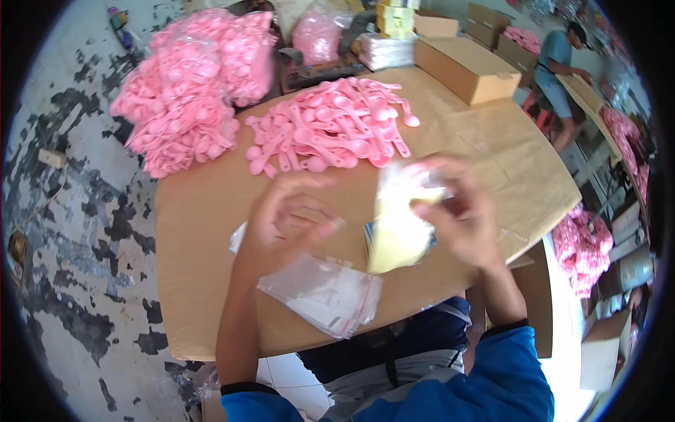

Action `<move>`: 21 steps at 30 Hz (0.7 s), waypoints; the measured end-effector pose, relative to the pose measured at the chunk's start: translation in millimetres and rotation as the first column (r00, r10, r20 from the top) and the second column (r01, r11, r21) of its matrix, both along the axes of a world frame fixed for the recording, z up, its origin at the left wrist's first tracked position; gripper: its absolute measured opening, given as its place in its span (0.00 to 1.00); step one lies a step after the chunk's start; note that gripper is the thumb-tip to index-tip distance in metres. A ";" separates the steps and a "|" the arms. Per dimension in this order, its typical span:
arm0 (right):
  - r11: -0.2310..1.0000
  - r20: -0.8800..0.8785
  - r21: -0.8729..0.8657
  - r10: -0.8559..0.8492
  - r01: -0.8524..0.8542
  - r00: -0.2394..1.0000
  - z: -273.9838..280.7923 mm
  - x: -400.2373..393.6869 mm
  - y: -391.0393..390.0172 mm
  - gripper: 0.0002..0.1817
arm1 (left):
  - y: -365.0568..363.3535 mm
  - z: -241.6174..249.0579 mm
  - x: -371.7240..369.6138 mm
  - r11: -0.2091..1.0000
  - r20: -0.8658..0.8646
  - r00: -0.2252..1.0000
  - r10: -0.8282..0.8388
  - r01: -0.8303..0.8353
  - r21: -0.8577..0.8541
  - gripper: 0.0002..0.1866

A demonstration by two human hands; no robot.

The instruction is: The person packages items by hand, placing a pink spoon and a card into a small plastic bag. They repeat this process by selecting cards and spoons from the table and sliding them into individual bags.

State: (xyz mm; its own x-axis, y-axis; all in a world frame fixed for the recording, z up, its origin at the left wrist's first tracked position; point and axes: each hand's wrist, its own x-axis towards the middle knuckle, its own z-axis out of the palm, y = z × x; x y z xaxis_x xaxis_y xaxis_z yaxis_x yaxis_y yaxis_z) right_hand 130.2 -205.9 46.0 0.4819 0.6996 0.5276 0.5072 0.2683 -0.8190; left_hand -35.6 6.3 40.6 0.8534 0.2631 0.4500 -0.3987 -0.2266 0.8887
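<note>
My right hand (460,211) pinches a yellow card (397,235) in a clear plastic sleeve at its upper end. Dark blue edges of a card stack (368,238) peek out from behind the yellow card. Slightly blurred, my left hand (292,218) hovers over the table with fingers curved and apart, holding nothing. Just below it, several flat clear plastic bags (320,292) lie near the table's front edge. A white scrap (238,238) shows partly behind the left wrist. Beyond both hands spreads a heap of pink plastic spoons (330,130).
Big clear bags of pink spoons (190,91) bulge at the table's back left. A closed cardboard box (467,67) sits at the back right of the brown-covered table (190,281). Stacked yellow packs (396,20) stand behind. Another person (559,77) sits at a far-right table.
</note>
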 end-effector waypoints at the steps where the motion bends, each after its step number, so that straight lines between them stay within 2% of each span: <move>1: 0.983 -0.051 0.164 -0.069 0.077 0.996 -10.8 16.2 -21.1 0.25 | 1.4 0.1 -0.9 0.998 -0.025 0.998 0.056 -0.055 0.033 0.21; 2: 0.960 -0.045 0.214 -0.177 0.183 0.983 -7.4 27.6 -51.5 0.23 | 3.1 1.9 -2.0 0.991 -0.046 0.992 0.115 -0.112 0.070 0.20; 3: 0.894 -0.007 0.226 -0.396 0.388 0.918 -10.9 37.9 -82.4 0.23 | 4.2 4.8 -2.2 0.979 -0.061 0.982 0.178 -0.170 0.112 0.19; 5: 0.765 -0.204 0.319 -0.521 0.560 0.829 -37.3 64.6 -153.9 0.23 | 1.3 10.6 -5.2 0.932 -0.082 0.973 0.218 -0.182 0.312 0.18; 6: 0.710 -0.249 0.272 -0.601 0.650 0.760 -46.2 67.3 -190.8 0.24 | -1.9 12.7 -6.8 0.894 -0.087 0.967 0.240 -0.186 0.407 0.18; 7: 0.694 -0.213 0.137 -0.676 0.707 0.705 -75.9 88.5 -256.7 0.24 | -5.6 15.5 -6.5 0.863 -0.058 0.969 0.241 -0.186 0.470 0.17; 8: 0.626 -0.243 0.011 -0.755 0.780 0.610 -103.0 96.3 -309.0 0.26 | -10.0 17.8 -6.2 0.829 -0.033 0.971 0.237 -0.184 0.527 0.16; 9: 0.453 -0.261 -0.035 -0.864 0.891 0.430 -134.3 95.6 -342.2 0.27 | -13.7 18.6 -5.2 0.792 -0.006 0.974 0.228 -0.182 0.583 0.16; 10: 0.358 -0.295 -0.108 -0.902 0.927 0.314 -151.7 81.2 -353.0 0.27 | -16.6 18.2 -3.6 0.802 -0.007 0.977 0.215 -0.173 0.572 0.16; 11: 0.412 -0.286 -0.177 -0.891 0.894 0.354 -184.6 70.1 -376.8 0.27 | -19.1 17.4 -3.2 0.811 -0.006 0.978 0.208 -0.169 0.561 0.17; 13: 0.415 -0.281 -0.476 -0.907 0.775 0.313 -224.3 43.9 -405.6 0.25 | -21.0 15.4 -0.5 0.820 -0.027 0.980 0.199 -0.151 0.552 0.17; 14: 0.389 -0.257 -0.629 -0.921 0.673 0.292 -244.3 33.3 -414.4 0.24 | -21.0 14.3 0.2 0.821 -0.048 0.979 0.199 -0.141 0.553 0.17; 15: 0.329 -0.188 -0.705 -0.941 0.628 0.282 -262.9 28.1 -422.1 0.23 | -21.0 13.5 1.3 0.821 -0.064 0.977 0.202 -0.134 0.555 0.17; 16: 0.163 0.070 -0.706 -0.952 0.689 0.297 -319.6 33.8 -464.3 0.22 | -20.8 12.0 2.1 0.822 -0.065 0.979 0.194 -0.126 0.556 0.17; 17: 0.011 0.321 -0.658 -0.900 0.753 0.294 -340.7 36.5 -469.9 0.22 | -19.2 10.7 3.2 0.819 -0.061 0.980 0.192 -0.125 0.561 0.17; 18: 0.060 0.272 -0.533 -0.932 0.844 0.238 -359.6 48.1 -473.6 0.21 | -17.0 10.2 4.4 0.814 -0.055 0.980 0.193 -0.128 0.566 0.16; 20: 0.102 0.147 -0.251 -0.979 0.963 0.142 -361.6 65.1 -445.2 0.20 | -14.2 9.7 6.2 0.824 -0.066 0.978 0.196 -0.128 0.551 0.16; 21: 0.158 0.080 -0.370 -0.976 0.916 0.201 -354.9 72.7 -439.3 0.19 | -13.5 8.6 7.9 0.832 -0.074 0.979 0.191 -0.121 0.541 0.15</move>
